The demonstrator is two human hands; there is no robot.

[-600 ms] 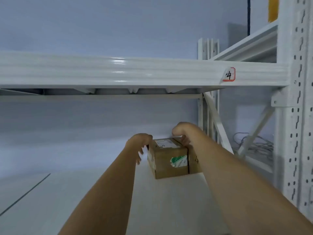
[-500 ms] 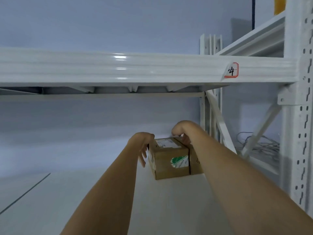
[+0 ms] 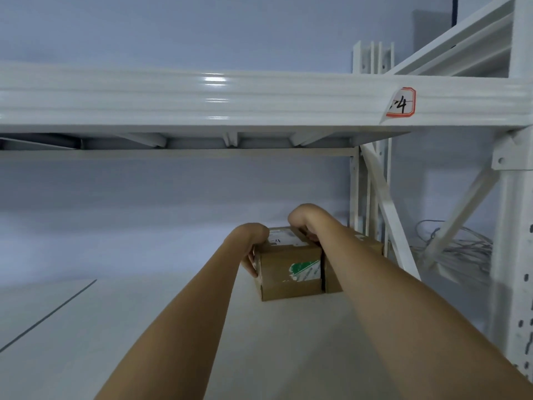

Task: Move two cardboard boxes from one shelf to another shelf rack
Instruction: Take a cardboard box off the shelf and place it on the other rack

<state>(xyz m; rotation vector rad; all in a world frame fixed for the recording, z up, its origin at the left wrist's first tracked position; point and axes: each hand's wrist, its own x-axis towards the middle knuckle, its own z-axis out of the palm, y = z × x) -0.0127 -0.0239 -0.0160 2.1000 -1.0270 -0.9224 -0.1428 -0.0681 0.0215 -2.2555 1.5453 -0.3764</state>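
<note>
Two brown cardboard boxes stand side by side on the white shelf board [image 3: 144,327]. The left box [image 3: 288,272] has a white label on top and a torn green-and-white sticker on its front. The right box [image 3: 372,246] is mostly hidden behind my right forearm. My left hand [image 3: 251,246] presses against the left box's left side, fingers pointing down. My right hand [image 3: 304,223] curls over the top rear of the left box, near the seam between the boxes. Both hands hold the left box.
A white shelf beam [image 3: 230,102] with a red-bordered label "4" [image 3: 402,105] runs overhead. White perforated uprights [image 3: 516,255] and diagonal braces stand at the right. A tangle of grey wires [image 3: 458,246] lies behind the braces. A dark seam [image 3: 49,314] crosses the shelf board at left.
My left hand has moved in from just beside the box and now presses against its left side. My right hand stays on top.
</note>
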